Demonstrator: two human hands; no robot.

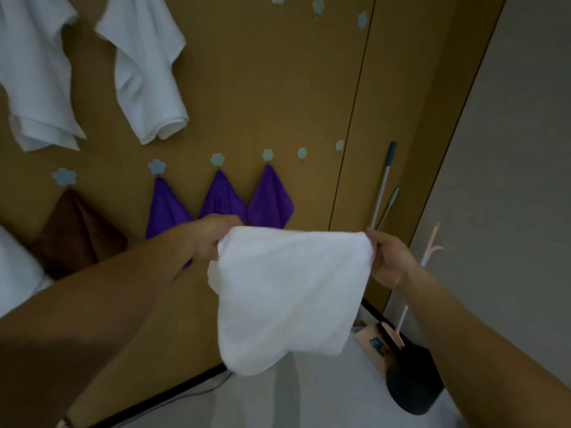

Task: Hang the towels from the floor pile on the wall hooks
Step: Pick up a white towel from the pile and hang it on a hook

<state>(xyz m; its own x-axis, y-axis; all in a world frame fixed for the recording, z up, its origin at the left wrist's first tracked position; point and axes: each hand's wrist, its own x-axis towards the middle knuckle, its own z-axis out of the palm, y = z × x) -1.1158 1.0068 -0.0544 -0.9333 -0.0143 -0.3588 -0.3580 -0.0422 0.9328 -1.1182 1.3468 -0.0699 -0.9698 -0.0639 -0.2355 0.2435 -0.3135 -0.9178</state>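
A white towel [287, 291] hangs spread between my two hands in front of the brown wall. My left hand [213, 239] grips its upper left corner and my right hand [387, 261] grips its upper right corner. On the wall's lower row of pale flower-shaped hooks hang three purple towels [268, 199] and a brown towel [77, 233]. Two hooks at the right of that row, one [302, 153] and another [339, 145], carry nothing. Two large white towels [145, 69] hang higher up on the left. The floor pile is out of view.
More bare hooks [362, 19] sit along the top of the wall. A mop handle [383, 183] leans in the corner at right, with a pink dustpan [381, 338] and a dark round object [412, 381] on the floor below. A grey wall closes the right side.
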